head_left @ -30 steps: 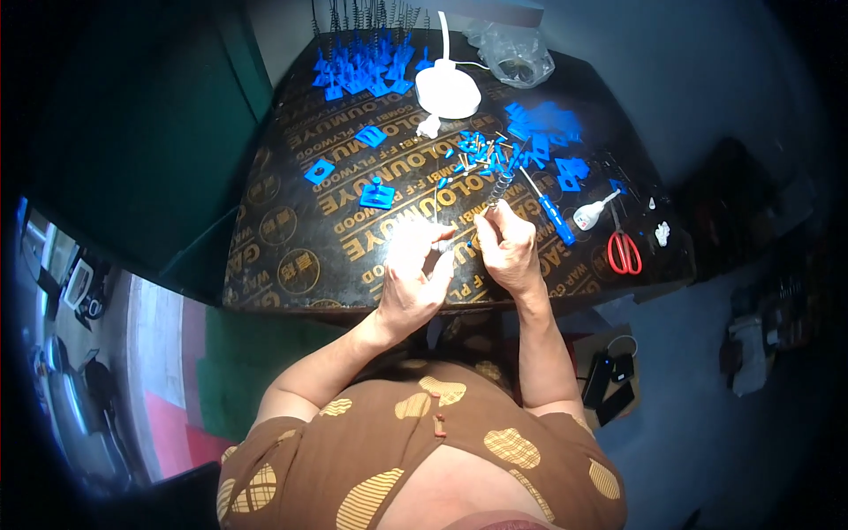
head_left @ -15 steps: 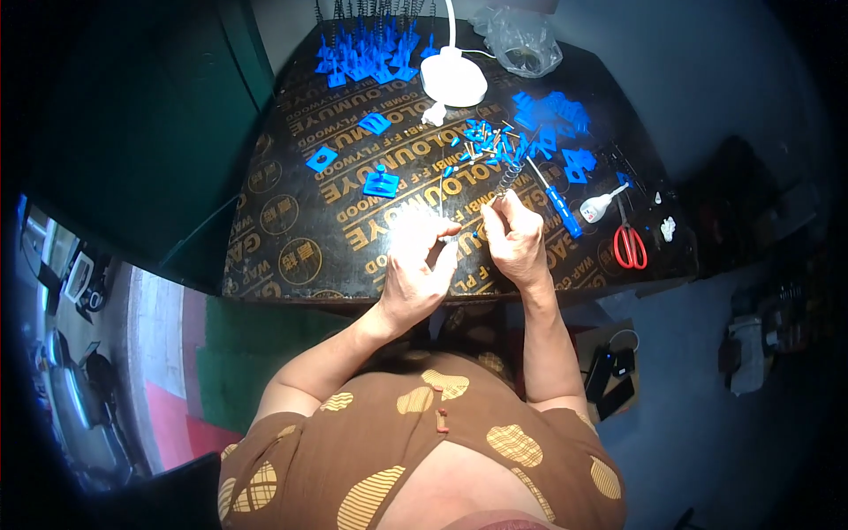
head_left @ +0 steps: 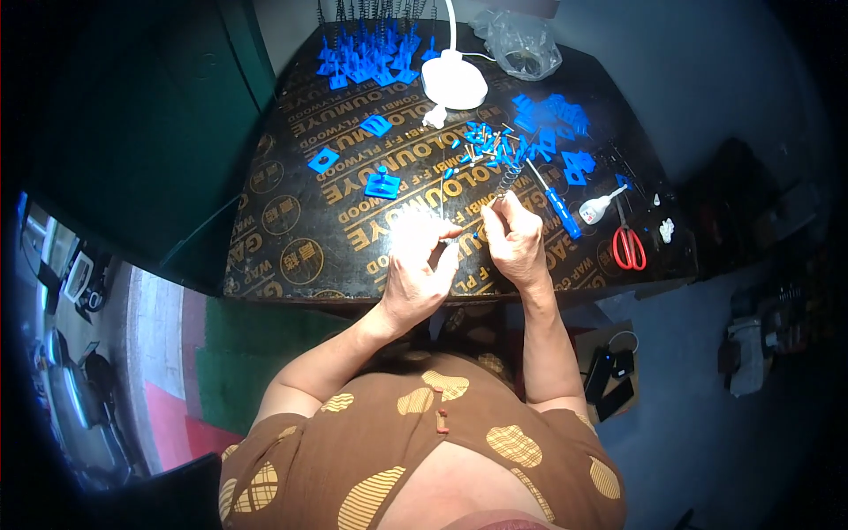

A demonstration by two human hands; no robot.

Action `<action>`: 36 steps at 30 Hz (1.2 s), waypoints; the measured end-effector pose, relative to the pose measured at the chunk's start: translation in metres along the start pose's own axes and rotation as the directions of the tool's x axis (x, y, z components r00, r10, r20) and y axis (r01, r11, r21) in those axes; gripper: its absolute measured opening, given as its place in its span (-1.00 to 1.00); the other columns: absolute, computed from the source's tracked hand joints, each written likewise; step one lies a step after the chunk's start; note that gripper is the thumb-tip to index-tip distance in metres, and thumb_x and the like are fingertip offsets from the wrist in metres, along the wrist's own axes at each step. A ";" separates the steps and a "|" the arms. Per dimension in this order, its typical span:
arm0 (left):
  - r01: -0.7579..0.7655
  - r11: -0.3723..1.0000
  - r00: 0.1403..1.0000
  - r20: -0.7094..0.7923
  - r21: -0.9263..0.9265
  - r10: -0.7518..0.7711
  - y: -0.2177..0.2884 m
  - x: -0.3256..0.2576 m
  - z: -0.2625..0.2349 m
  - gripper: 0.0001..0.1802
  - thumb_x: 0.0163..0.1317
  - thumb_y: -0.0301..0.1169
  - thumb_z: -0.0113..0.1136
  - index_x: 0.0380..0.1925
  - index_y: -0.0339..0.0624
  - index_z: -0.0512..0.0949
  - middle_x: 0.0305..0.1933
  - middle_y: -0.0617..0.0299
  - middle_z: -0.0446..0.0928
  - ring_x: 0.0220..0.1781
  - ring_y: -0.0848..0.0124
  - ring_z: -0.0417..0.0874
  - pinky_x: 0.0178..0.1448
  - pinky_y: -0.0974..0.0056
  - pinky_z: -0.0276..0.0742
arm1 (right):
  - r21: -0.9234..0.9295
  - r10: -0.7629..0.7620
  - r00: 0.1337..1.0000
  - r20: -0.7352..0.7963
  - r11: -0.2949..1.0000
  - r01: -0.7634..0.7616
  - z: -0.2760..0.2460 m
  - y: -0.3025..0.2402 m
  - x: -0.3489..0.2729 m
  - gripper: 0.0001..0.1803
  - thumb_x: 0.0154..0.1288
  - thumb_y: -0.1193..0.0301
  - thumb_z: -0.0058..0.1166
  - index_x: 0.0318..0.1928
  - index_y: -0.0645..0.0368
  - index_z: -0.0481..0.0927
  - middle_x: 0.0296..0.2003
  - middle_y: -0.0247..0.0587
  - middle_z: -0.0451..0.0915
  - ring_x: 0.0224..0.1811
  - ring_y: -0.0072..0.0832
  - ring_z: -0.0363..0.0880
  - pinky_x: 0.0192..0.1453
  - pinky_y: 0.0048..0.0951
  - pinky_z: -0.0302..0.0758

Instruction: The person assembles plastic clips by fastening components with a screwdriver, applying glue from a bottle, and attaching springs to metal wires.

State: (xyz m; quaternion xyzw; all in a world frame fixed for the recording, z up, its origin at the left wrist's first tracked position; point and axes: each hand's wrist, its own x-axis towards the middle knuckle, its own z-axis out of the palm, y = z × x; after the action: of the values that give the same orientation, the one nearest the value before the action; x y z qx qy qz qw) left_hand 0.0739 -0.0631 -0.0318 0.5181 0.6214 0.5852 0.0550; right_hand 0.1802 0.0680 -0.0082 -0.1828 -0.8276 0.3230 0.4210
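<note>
Above the near middle of the table, my left hand [head_left: 420,269] is closed in a pinch, its back washed out by bright light. A thin upright line [head_left: 442,196] shows just beyond its fingers; what the fingers hold cannot be made out. My right hand [head_left: 519,240] pinches the lower end of a dark coil spring [head_left: 510,177] between thumb and forefinger. The spring points away from me, toward a loose pile of small blue pieces and screws [head_left: 490,146]. Left of the pile stands a blue square base with a post [head_left: 382,184].
Two blue plates [head_left: 323,160] lie at the left. Blue bases with springs [head_left: 367,57] crowd the far left, beside a white lamp [head_left: 454,81] and a plastic bag [head_left: 517,44]. At right are more blue parts [head_left: 552,115], a screwdriver [head_left: 563,212], a white bottle [head_left: 596,208] and red-handled scissors [head_left: 629,247].
</note>
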 end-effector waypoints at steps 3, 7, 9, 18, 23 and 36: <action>-0.014 1.000 1.000 0.001 0.014 0.014 0.000 0.000 0.000 -0.77 0.18 -0.61 0.15 -0.14 -0.32 0.60 -0.13 0.08 0.56 -0.15 0.38 0.62 -0.06 0.35 0.56 | -0.006 0.003 1.000 -0.002 1.000 -0.003 0.000 0.000 0.000 -0.88 0.22 0.63 0.08 -0.45 0.31 0.44 -0.59 -0.03 0.54 -0.59 -0.26 0.59 -0.51 -0.39 0.43; 0.038 0.999 0.999 0.009 -0.013 -0.038 0.001 -0.001 0.000 -0.77 0.18 -0.61 0.15 -0.14 -0.31 0.60 -0.14 0.08 0.57 -0.13 0.37 0.62 -0.04 0.34 0.55 | -0.007 0.004 1.000 0.002 1.000 -0.004 0.000 0.000 0.000 -0.88 0.22 0.62 0.08 -0.45 0.31 0.44 -0.59 -0.04 0.54 -0.59 -0.26 0.60 -0.50 -0.39 0.43; -0.014 1.000 1.000 -0.003 0.015 0.014 0.001 0.000 0.000 -0.77 0.18 -0.60 0.15 -0.13 -0.31 0.60 -0.14 0.08 0.58 -0.11 0.36 0.61 -0.01 0.32 0.54 | 0.007 0.005 1.000 0.001 1.000 -0.005 0.001 0.001 0.000 -0.88 0.22 0.62 0.08 -0.45 0.31 0.44 -0.58 -0.03 0.54 -0.58 -0.25 0.60 -0.50 -0.39 0.44; 0.001 0.999 1.000 0.007 0.035 -0.001 0.002 0.001 -0.001 -0.77 0.16 -0.60 0.15 -0.16 -0.31 0.60 -0.14 0.07 0.59 -0.06 0.31 0.61 0.05 0.28 0.51 | -0.022 0.006 1.000 0.009 1.000 -0.006 -0.001 -0.001 0.000 -0.87 0.22 0.62 0.08 -0.45 0.32 0.43 -0.58 -0.03 0.53 -0.58 -0.26 0.59 -0.49 -0.38 0.44; -0.009 0.999 1.000 0.004 0.042 0.009 0.002 0.001 -0.001 -0.77 0.16 -0.59 0.15 -0.16 -0.31 0.60 -0.14 0.07 0.59 -0.06 0.29 0.61 0.07 0.27 0.50 | -0.012 0.003 1.000 0.009 1.000 -0.003 -0.001 -0.002 0.000 -0.86 0.22 0.62 0.08 -0.46 0.32 0.42 -0.59 -0.03 0.53 -0.58 -0.26 0.59 -0.49 -0.38 0.44; -0.020 0.999 1.000 0.003 0.046 0.020 0.001 0.001 -0.001 -0.77 0.15 -0.61 0.14 -0.16 -0.31 0.60 -0.15 0.07 0.59 -0.09 0.31 0.61 0.03 0.28 0.52 | -0.005 0.018 1.000 0.015 1.000 -0.017 0.000 -0.002 0.000 -0.87 0.22 0.62 0.08 -0.45 0.32 0.42 -0.59 -0.03 0.53 -0.58 -0.28 0.59 -0.48 -0.40 0.44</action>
State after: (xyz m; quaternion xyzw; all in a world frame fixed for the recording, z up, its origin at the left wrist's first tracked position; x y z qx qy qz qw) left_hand 0.0733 -0.0636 -0.0302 0.5261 0.6295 0.5705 0.0381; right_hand 0.1802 0.0665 -0.0063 -0.1887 -0.8299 0.3260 0.4115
